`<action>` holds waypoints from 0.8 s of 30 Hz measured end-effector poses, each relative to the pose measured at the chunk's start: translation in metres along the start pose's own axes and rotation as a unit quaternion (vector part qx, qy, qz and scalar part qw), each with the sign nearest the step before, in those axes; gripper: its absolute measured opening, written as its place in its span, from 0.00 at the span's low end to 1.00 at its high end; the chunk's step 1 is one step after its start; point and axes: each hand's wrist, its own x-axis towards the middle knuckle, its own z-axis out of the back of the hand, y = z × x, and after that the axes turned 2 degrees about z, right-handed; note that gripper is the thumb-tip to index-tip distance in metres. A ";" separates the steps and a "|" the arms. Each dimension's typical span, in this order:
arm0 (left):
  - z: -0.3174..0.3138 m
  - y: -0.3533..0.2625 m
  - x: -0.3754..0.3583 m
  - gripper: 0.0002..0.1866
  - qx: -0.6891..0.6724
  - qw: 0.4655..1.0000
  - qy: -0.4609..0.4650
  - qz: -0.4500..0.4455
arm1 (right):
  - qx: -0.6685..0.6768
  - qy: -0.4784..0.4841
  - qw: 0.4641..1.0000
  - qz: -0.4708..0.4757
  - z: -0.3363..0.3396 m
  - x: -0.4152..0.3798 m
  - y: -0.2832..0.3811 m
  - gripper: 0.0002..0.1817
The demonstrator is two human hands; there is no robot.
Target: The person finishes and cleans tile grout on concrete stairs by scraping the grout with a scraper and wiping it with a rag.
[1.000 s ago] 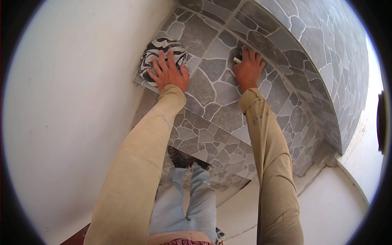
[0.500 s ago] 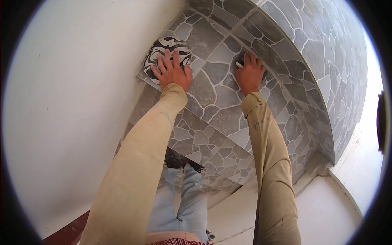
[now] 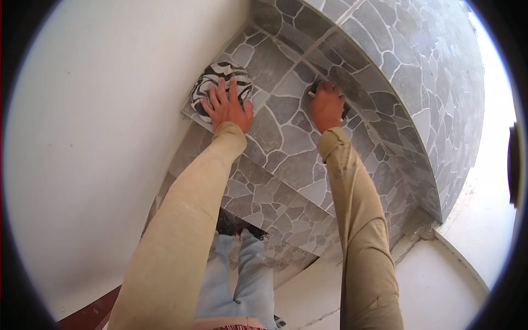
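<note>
My left hand (image 3: pixel 228 114) lies with fingers spread on a round, black-and-white patterned cloth-like pad (image 3: pixel 204 88). The pad rests on a stone-patterned tiled step (image 3: pixel 283 107), close to the white wall. To the right, my right hand (image 3: pixel 328 108) is closed around a dark, flat tool (image 3: pixel 346 111) held against the same step, near its curved riser. A short pale piece of the tool sticks out left of the fingers. The hand covers most of it, so I cannot make out its exact kind.
A smooth white wall (image 3: pixel 110 110) runs along the left. The curved tiled riser (image 3: pixel 363 69) rises at the right, with a higher tiled surface (image 3: pixel 418 55) beyond. Lower tiled steps (image 3: pixel 275 201) descend toward my legs (image 3: pixel 247 275). A pale floor (image 3: pixel 440 264) lies at lower right.
The view has shifted slightly. My right hand has moved a little farther along the step with the dark tool, its fingers more curled. My left hand stays on the pad.
</note>
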 end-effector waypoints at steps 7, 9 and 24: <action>0.001 0.000 -0.001 0.39 -0.016 1.000 -0.021 -0.006 | 0.036 -0.076 0.996 0.012 -0.019 -0.003 -0.008 0.22; 0.010 -0.004 0.000 0.39 -0.016 1.000 -0.008 -0.004 | 0.058 -0.062 0.996 -0.012 -0.017 -0.004 -0.006 0.24; 0.014 0.000 -0.005 0.40 -0.038 0.999 0.000 0.004 | 0.055 -0.074 0.995 0.025 -0.005 -0.020 -0.006 0.18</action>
